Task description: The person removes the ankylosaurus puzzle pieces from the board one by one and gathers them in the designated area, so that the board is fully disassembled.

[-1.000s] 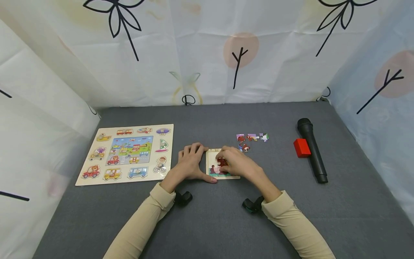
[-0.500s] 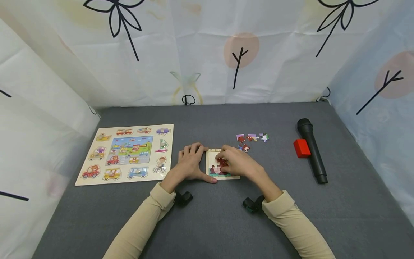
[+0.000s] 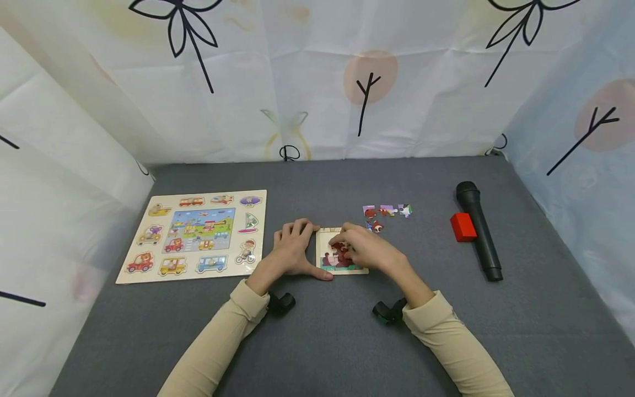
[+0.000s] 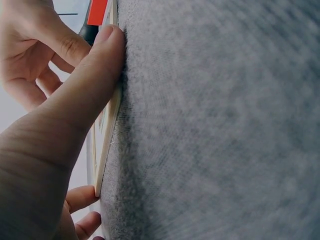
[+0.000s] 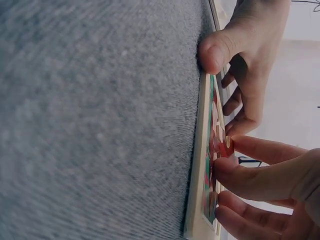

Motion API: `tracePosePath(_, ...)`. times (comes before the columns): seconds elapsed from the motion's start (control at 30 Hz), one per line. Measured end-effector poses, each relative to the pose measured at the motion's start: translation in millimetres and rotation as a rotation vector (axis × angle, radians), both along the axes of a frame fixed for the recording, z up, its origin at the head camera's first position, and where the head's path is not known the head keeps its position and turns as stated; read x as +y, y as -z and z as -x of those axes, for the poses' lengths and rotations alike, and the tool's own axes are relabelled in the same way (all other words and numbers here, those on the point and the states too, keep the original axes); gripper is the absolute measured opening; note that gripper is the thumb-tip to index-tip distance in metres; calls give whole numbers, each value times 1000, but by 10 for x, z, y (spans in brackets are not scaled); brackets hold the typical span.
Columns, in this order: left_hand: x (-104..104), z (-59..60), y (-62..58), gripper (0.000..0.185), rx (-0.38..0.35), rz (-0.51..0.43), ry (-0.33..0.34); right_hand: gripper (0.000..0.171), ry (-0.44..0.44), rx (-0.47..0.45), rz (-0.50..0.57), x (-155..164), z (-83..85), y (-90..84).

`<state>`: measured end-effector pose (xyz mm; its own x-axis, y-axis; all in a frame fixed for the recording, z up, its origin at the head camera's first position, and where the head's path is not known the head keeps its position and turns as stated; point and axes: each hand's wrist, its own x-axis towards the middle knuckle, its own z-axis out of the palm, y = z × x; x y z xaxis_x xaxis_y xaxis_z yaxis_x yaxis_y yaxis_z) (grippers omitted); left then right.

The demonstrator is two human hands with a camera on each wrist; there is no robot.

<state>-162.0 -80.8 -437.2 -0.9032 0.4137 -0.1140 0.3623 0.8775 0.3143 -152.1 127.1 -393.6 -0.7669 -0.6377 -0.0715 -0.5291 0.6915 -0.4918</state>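
Fingers (image 5: 250, 177) of right hand (image 3: 369, 251) pinching red puzzle piece (image 3: 339, 248) over tray (image 3: 322, 267)

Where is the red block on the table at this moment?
In the head view, the red block lies on the grey table, on the person's right side, touching the left side of the black microphone.

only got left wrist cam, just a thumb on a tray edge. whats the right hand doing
observer: the right hand pinches a red piece over the tray.
operator: any pieces still outside
observer: yes, a few loose pieces lie on the cloth just beyond the tray.
operator: anything on the far side of the left hand
observer: a vehicle board lies flat there, apart from the left hand.
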Motion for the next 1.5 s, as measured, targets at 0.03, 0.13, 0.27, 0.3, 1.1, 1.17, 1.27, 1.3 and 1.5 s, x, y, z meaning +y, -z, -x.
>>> tracePosePath(0.03, 1, 2, 0, 116, -1, 2, -1, 37, 1, 4, 0, 2, -1, 3)
tracePosePath(0.13, 4, 6, 1, 116, -4, 5, -4, 36, 4, 16, 7, 10, 3, 19)
tracePosePath(0.27, 7, 7, -5, 116, -5, 7, -5, 35, 20, 21, 42, 44, 10, 25)
tracePosePath(0.3, 8, 6, -7, 116, -6, 7, -5, 35, 31, 20, 48, 60, 13, 21)
tracePosePath(1.1, -2, 5, -4, 116, -17, 4, -2, 39, 252, 62, -95, 914, 221, -8)
tracePosePath(1.17, 0, 10, -11, 116, -19, 7, -1, 39, 268, 54, -108, 960, 238, -2)
tracePosePath(1.27, 1, 19, -16, 116, -14, 11, 0, 39, 283, 52, -118, 997, 264, 14)
tracePosePath(1.3, 1, 20, -15, 116, -13, 10, 0, 39, 285, 54, -120, 1003, 272, 21)
tracePosePath(1.5, -3, 3, -7, 115, -15, 2, 1, 41, 290, 63, -145, 1006, 300, 54)
